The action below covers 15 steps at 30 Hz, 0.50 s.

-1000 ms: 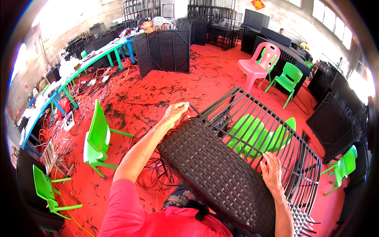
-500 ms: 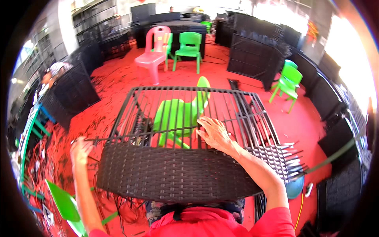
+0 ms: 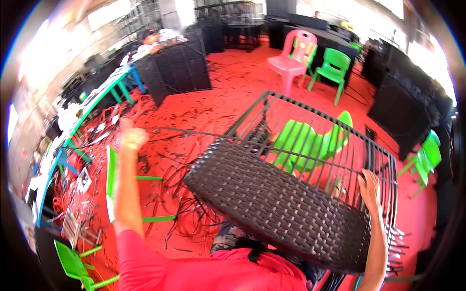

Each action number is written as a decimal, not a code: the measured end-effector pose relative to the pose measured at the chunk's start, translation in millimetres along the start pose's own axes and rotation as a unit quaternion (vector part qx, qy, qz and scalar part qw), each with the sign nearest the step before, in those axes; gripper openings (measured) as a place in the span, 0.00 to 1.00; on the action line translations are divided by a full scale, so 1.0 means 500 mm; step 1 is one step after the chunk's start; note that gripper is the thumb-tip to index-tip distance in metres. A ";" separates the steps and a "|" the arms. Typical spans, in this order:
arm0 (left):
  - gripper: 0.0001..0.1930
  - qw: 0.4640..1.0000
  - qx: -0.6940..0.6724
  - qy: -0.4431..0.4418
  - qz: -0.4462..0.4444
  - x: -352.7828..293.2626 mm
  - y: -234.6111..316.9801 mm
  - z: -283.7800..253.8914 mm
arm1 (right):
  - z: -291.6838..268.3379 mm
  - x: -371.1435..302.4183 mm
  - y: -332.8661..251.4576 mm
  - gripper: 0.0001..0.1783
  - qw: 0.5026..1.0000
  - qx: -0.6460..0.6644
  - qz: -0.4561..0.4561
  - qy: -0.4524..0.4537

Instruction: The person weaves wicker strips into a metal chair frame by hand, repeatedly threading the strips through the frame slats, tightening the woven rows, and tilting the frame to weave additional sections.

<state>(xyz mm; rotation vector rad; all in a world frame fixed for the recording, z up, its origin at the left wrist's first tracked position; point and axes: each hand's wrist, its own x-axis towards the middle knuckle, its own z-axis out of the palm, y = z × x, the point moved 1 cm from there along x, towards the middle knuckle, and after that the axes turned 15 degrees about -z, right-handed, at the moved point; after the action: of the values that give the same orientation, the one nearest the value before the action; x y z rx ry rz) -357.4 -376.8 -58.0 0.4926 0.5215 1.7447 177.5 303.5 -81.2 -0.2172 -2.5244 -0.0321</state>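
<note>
A dark brown panel lies slanted in front of me. Its near part is closely woven, while bare slats show across the far part. Off its left side, my left hand is raised and closed on the end of a long dark weaving strip. This strip runs taut across the slats toward the right. My right hand rests at the right part of the slats, fingers and thumb apart, where the strip reaches it. Loose strip ends stick out past the panel's right edge.
Beneath the slats is a green chair. A pink chair and a green chair stand beyond. Close to my left arm is another green chair. Strip scraps litter the red floor. A person is at the far left.
My view has swung left, so the panel now sits further right and tilted. My left hand has drawn the strip out away from the panel. My right hand has moved right along the slats.
</note>
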 end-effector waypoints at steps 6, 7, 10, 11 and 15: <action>0.34 0.841 0.276 0.456 -0.092 0.286 -0.315 0.152 | 0.002 0.008 -0.032 0.13 0.999 0.029 -0.006 0.028; 0.33 0.842 0.319 0.422 -0.103 0.309 -0.325 0.176 | 0.012 0.003 -0.025 0.13 0.999 0.025 -0.010 0.036; 0.27 0.786 0.400 0.450 -0.140 0.355 -0.326 0.170 | 0.006 0.001 -0.028 0.14 0.999 0.035 0.007 0.016; 0.27 0.747 0.438 0.475 -0.157 0.361 -0.324 0.169 | 0.004 0.001 -0.029 0.15 0.998 0.046 0.033 -0.009; 0.24 0.726 0.441 0.523 -0.070 0.371 -0.319 0.137 | 0.007 0.001 -0.027 0.15 0.999 0.041 0.024 -0.001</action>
<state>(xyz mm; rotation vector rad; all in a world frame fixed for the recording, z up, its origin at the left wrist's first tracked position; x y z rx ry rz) -233.8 -156.5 -85.4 0.0143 2.1957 1.3870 173.1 290.3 -83.4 -0.2441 -2.5163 0.0899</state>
